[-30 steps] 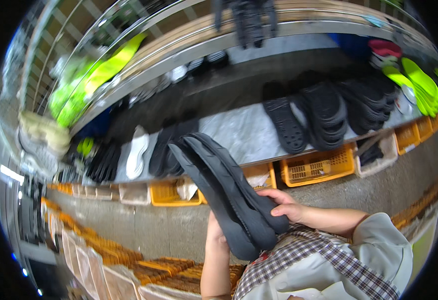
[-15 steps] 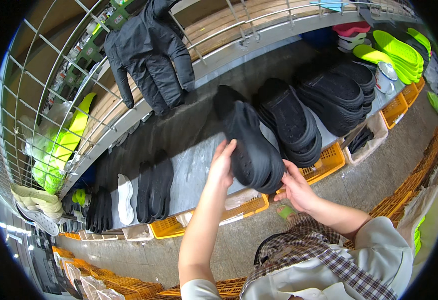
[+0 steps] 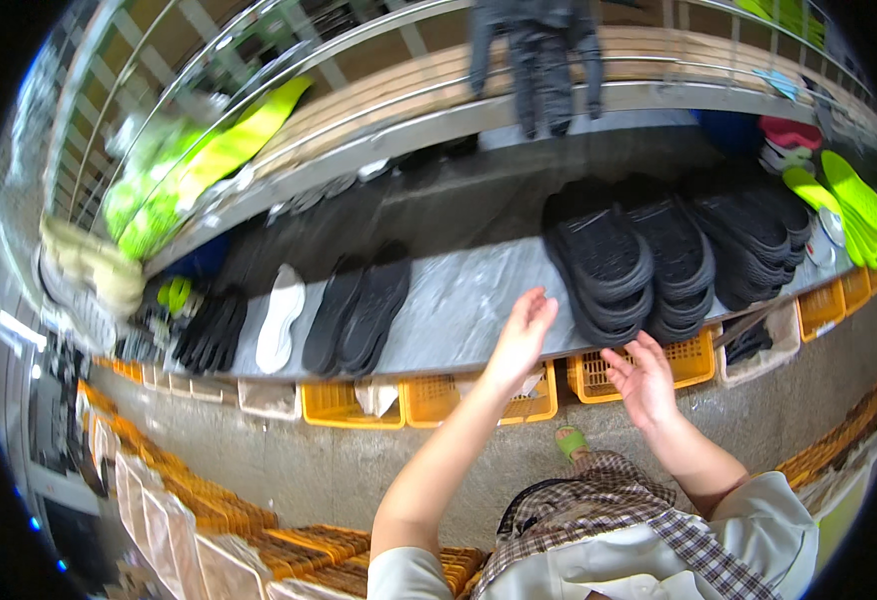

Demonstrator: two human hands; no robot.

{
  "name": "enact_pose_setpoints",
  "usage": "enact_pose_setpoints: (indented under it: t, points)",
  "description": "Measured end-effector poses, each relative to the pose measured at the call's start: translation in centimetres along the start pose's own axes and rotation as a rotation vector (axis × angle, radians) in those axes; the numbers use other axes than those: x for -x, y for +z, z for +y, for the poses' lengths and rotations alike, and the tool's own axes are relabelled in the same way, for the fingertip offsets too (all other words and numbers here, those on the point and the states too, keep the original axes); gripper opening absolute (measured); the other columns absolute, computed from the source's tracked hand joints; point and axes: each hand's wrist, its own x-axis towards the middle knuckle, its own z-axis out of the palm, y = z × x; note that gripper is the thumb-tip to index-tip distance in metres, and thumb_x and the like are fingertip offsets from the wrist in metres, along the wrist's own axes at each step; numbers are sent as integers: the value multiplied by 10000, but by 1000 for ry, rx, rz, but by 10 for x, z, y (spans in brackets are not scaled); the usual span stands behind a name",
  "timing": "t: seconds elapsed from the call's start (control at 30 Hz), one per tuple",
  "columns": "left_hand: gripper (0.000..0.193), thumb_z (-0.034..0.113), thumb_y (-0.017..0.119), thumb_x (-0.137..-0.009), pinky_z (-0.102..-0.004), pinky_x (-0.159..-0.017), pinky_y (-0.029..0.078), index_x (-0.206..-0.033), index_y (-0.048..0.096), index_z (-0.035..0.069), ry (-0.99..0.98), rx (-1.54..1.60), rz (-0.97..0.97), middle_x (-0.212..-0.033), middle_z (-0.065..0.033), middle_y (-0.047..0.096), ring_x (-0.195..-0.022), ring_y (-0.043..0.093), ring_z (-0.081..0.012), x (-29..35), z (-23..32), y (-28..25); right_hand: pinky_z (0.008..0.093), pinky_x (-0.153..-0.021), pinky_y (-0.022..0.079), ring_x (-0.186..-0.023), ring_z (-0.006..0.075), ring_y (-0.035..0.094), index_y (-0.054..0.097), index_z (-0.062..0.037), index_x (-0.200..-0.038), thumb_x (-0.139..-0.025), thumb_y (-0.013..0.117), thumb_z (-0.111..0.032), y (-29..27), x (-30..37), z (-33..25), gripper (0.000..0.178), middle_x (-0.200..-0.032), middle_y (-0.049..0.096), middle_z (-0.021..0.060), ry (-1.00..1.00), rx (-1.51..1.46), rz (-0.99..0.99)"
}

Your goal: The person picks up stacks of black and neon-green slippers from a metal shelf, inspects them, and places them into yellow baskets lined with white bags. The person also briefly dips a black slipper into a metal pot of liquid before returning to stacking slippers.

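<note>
A stack of black foam shoe soles lies on the grey bench, right beside other stacks of black soles. My left hand hovers over the bench just left of that stack, fingers extended and nothing in them. At the stack's near end is my right hand, its fingers apart and empty; whether a fingertip touches the lowest sole I cannot tell. Farther left on the bench lie a pair of dark soles, a white sole and a group of slim black pieces.
Bright green soles and a white mug stand at the bench's right end. Yellow crates sit below its front edge. Behind the bench runs a wire-fenced shelf with a dark garment hanging on it.
Both hands have let go of the black soles they held, which now rest on the bench beside the other stacks. My view has swung left, and the hands have drawn apart from the soles.
</note>
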Motion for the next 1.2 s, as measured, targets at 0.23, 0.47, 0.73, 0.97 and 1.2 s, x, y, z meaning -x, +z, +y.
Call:
enact_pose_setpoints:
  t: [0.23,0.47,0.73,0.97,1.2]
  points:
    - [409,204,612,-887,-345,-896,471,-1230,505,10,5,-171,65,-1189,-120,573,-1066,571,-215,193,-83,-93,302,-628,448,-775,163,557,524,-122,-1031,-860,548,-105,19,55,64,174,-924,596,34,321,256,-128]
    - [393,189,625,-881,-309,-834,482,-1215,518,12,-18,69,440,-1136,-113,585,-999,576,-196,277,-143,-153,268,-682,420,-819,128,528,475,-99,-1135,-859,576,-95,114,39,140,293,-960,558,22,156,388,-304]
    - [535,192,607,-882,-334,-910,449,-1343,375,51,97,26,798,-1284,-169,442,-1148,476,-246,235,-120,-235,296,-705,427,-821,149,518,446,-84,-1138,-826,571,-81,234,-180,195,336,-959,542,45,-312,299,11]
    - [604,230,586,-891,-386,-1045,300,-1395,320,32,173,-47,920,-1387,-191,373,-1271,385,-298,131,-95,-337,307,-547,451,-585,158,516,570,-153,-912,-818,621,-240,276,-417,173,138,-746,546,24,-226,318,145]
    - [554,44,562,-780,-349,-984,405,-1322,457,86,144,-257,643,-1252,-150,531,-1161,508,-264,66,-105,-364,408,-726,516,-847,287,573,543,-90,-1151,-817,650,-326,318,-583,172,423,-1026,537,126,51,443,-266]
